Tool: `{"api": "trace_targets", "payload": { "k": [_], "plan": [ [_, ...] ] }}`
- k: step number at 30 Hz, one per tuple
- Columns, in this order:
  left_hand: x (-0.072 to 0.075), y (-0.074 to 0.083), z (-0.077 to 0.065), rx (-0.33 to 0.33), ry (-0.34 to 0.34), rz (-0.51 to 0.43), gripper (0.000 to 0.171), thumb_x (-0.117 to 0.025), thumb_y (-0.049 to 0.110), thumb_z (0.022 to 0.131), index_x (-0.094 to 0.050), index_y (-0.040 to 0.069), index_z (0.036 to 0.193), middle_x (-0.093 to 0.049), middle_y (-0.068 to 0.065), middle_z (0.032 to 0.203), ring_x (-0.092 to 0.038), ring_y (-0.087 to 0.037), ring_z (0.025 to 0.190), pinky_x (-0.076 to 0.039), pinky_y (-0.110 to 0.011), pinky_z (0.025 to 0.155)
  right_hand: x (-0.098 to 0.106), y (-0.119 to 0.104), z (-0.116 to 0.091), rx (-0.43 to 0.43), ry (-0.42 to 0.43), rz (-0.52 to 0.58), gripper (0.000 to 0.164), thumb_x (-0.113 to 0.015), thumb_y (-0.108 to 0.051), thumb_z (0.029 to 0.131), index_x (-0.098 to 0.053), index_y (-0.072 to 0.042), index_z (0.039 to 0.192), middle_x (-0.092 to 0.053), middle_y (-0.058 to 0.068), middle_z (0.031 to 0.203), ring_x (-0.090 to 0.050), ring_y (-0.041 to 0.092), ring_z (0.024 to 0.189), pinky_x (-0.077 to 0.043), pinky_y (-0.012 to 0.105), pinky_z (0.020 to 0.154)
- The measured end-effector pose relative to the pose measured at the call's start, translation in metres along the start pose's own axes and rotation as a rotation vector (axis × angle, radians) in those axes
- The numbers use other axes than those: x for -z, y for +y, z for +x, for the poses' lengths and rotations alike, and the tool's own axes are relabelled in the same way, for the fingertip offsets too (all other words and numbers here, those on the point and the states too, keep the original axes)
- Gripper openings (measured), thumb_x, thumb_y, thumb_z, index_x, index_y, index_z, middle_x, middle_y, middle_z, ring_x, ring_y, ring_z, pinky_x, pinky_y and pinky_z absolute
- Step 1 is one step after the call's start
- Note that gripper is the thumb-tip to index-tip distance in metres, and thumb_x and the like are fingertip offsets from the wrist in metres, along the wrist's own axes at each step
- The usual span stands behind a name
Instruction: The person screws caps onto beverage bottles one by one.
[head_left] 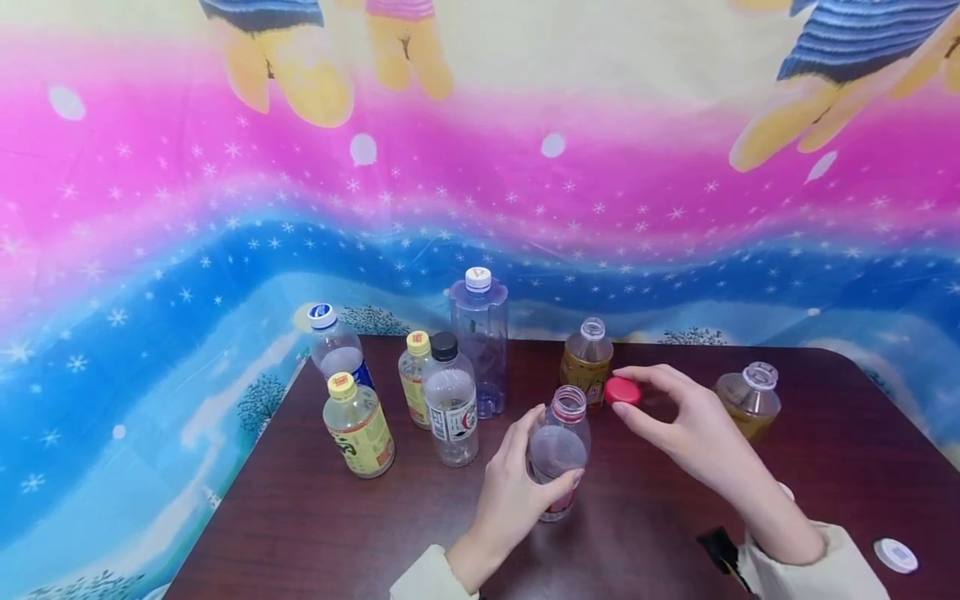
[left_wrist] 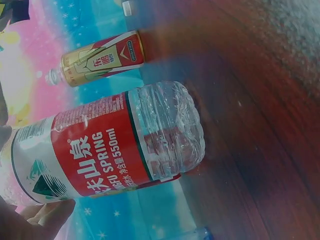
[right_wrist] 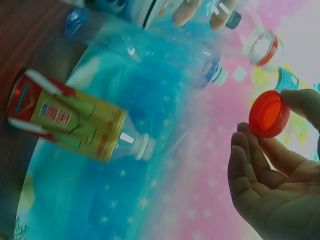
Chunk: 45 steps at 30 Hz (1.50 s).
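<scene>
My left hand point(head_left: 517, 479) grips a clear plastic water bottle point(head_left: 557, 450) round its body, the bottle upright with its threaded mouth bare. In the left wrist view the bottle point(left_wrist: 100, 150) shows a red and white label and a ribbed clear base. Between thumb and fingers my right hand point(head_left: 686, 417) pinches a red bottle cap point(head_left: 622, 391), apart from the bottle's mouth and to its right. The right wrist view shows the hollow inside of the red cap point(right_wrist: 269, 114). Behind the cap stands an uncapped bottle with a gold label point(head_left: 585, 367).
Capped bottles stand at the left: two yellow-capped bottles point(head_left: 360, 433), a black-capped one point(head_left: 452, 408), a blue-capped one point(head_left: 335, 346) and a tall purplish bottle point(head_left: 480, 333). Another uncapped bottle point(head_left: 748, 400) stands right. A white cap point(head_left: 896, 555) lies on the dark table point(head_left: 630, 533).
</scene>
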<state>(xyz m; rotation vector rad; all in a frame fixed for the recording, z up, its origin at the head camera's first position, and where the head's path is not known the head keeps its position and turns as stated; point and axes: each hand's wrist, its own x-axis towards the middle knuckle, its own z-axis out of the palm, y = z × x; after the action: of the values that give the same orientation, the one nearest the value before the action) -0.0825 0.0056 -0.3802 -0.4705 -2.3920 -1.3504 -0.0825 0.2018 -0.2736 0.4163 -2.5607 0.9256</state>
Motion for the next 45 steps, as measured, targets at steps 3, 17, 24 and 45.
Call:
{"api": "trace_targets", "payload": {
  "k": [3,17,24,45],
  "plan": [
    [0.0,-0.002,0.0,-0.03,0.011,0.015,0.079,-0.083,0.033,0.071,-0.043,0.017,0.138,-0.061,-0.002,0.124,-0.063,-0.017,0.108,-0.054,-0.034,0.089,-0.005,-0.008,0.003,0.022,0.009,0.025,0.035,-0.074,-0.017,0.081,-0.067,-0.013,0.115,-0.067,-0.001,0.101,-0.048,-0.01,0.091,-0.039,0.013,0.079],
    [0.0,-0.005,0.001,-0.057,0.011,0.064,0.081,-0.084,0.035,0.069,-0.044,0.019,0.136,-0.06,0.001,0.12,-0.063,-0.014,0.103,-0.054,-0.031,0.085,-0.025,-0.018,0.011,0.133,-0.045,0.137,0.035,-0.072,-0.009,0.082,-0.067,-0.012,0.117,-0.068,-0.002,0.105,-0.055,-0.006,0.096,-0.045,0.013,0.085],
    [0.0,-0.005,0.001,-0.057,0.008,0.068,0.081,-0.084,0.036,0.069,-0.044,0.02,0.137,-0.06,0.001,0.119,-0.063,-0.014,0.101,-0.054,-0.031,0.083,-0.027,-0.018,0.012,0.125,-0.063,0.152,0.038,-0.073,-0.007,0.08,-0.067,-0.013,0.116,-0.067,0.002,0.112,-0.056,-0.005,0.097,-0.046,0.013,0.084],
    [0.0,-0.006,0.001,-0.085,0.002,0.089,0.082,-0.083,0.038,0.07,-0.042,0.018,0.137,-0.059,-0.001,0.12,-0.063,-0.015,0.104,-0.054,-0.031,0.085,-0.026,-0.011,0.009,0.123,-0.254,0.263,0.05,-0.066,-0.011,0.088,-0.052,-0.014,0.136,-0.064,0.007,0.126,-0.057,-0.006,0.108,-0.048,0.018,0.092]
  ]
}}
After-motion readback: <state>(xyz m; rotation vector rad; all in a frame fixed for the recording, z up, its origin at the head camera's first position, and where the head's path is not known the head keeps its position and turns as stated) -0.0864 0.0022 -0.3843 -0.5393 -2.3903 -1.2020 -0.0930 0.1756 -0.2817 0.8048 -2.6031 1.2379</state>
